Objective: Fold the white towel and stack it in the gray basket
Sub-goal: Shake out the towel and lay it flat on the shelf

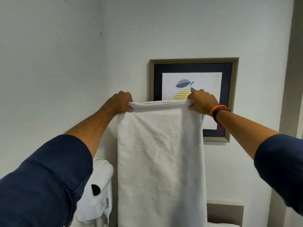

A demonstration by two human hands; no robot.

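The white towel (160, 161) hangs straight down in front of me, doubled over at its top edge, and runs out of the bottom of the view. My left hand (120, 102) grips the top left corner. My right hand (203, 102) grips the top right corner, with red and orange bands on its wrist. Both arms are raised and stretched forward, holding the top edge level and taut. The gray basket is not in view.
A framed pear picture (229, 95) hangs on the white wall behind the towel. A white wall-mounted hair dryer (100, 190) sits low on the left. A beige panel (226, 213) shows low on the right, and a door frame (293, 79) runs along the right edge.
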